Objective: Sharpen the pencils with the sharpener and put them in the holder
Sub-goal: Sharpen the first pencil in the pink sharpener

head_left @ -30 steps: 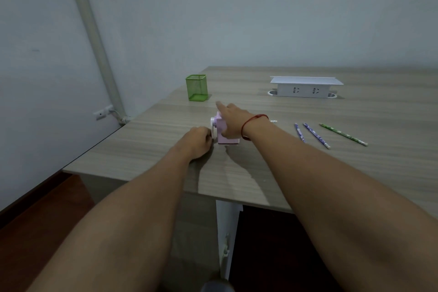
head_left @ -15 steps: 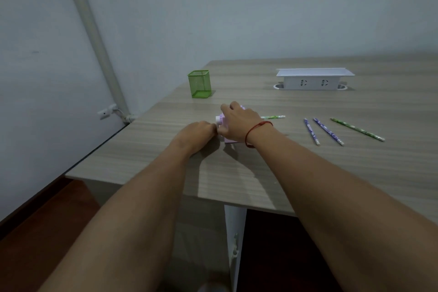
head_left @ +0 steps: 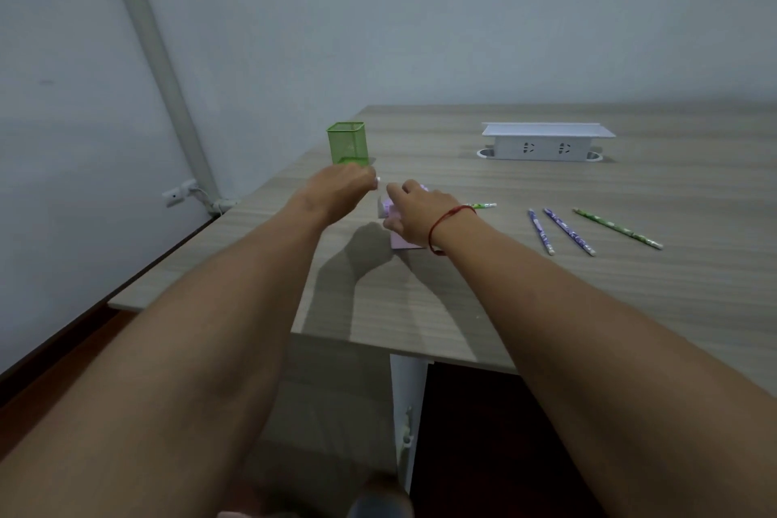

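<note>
Step in hand, as I judge it: cranking the first pencil.

1. My right hand (head_left: 414, 214) lies over the pink plastic sharpener (head_left: 401, 243), fingers curled down over its top and gripping it. The sharpener stands near the left edge of the wood-grain table (head_left: 630, 307), nearer than the green mesh holder (head_left: 347, 142) by that same edge.
2. My left hand (head_left: 336, 190) is raised at the sharpener's left side, fingers curled shut. A white crank knob (head_left: 377, 180) shows at the fingertips, so I read this as a grip on the knob.
3. The green patterned pencil (head_left: 479, 205) sticks out of the sharpener's right side, roughly level, pointing toward the right edge.

To do it well:
- Press the sharpener body down firmly so that it neither slides nor tips.
- Turn the knob in full, even circles.
- Keep the right wrist off the pencil so that it can feed inward.
- Stop when the crank turns freely.

Two purple patterned pencils (head_left: 555, 232) and a second green pencil (head_left: 618, 228) lie apart toward the right edge, waiting.

Change from half a second ago: the left hand was low against the table beside the sharpener; it is now lifted, which fits the top of a crank turn. The right hand remains in place.
</note>
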